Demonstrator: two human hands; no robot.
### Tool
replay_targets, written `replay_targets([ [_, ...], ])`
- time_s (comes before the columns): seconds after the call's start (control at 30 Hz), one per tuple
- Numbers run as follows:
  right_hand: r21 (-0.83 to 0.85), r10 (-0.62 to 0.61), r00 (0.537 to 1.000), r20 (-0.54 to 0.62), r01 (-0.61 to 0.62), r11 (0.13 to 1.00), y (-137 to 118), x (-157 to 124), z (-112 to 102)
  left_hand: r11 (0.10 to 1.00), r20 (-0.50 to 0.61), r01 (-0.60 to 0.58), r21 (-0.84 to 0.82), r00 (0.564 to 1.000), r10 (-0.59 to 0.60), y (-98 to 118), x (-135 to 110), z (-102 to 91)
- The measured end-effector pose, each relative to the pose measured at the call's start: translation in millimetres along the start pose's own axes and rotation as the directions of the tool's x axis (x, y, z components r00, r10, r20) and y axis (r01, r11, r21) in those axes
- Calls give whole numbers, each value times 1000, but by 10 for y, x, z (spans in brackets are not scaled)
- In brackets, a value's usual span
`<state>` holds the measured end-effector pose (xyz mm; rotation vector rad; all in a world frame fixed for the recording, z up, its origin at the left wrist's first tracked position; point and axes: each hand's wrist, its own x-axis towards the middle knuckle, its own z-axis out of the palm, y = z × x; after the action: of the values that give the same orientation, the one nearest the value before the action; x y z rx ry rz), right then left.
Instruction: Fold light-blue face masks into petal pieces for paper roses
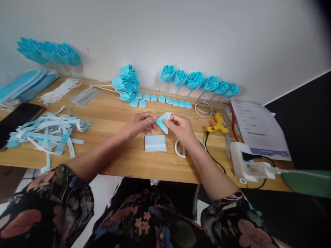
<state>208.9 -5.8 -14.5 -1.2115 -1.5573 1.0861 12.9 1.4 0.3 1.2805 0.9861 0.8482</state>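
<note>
Between my hands is a small piece of blue-and-white mask fabric point(162, 123), folded into a triangle with a white strip along its right side. My left hand point(142, 123) pinches the pointed left tip. My right hand point(181, 128) grips the right side with thumb and fingers. Just below on the table lies a pale blue-grey rectangular stack of fabric pieces point(155, 143). A row of small folded blue petals point(161, 99) sits behind my hands. Partly under my right wrist lies a white tape ring point(180, 148).
Blue fabric roses on sticks point(195, 81) lean on the wall. To the right are a yellow glue gun point(217, 124) with its cord, another tape roll point(203, 109), a white power strip point(245, 162) and a printed sheet point(258, 124). Cut strips point(49, 132) and a phone point(22, 117) lie left.
</note>
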Motion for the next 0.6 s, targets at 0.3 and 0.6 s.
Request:
replay_targets([
  [0.3, -20, -8, 1000, 19, 8, 1000, 19, -12, 20, 997, 31, -66, 48, 997, 65, -82, 44, -23],
  [0.6, -51, -23, 999, 43, 26, 998, 73, -3, 12, 982, 19, -119, 146, 993, 117, -87, 32, -10],
])
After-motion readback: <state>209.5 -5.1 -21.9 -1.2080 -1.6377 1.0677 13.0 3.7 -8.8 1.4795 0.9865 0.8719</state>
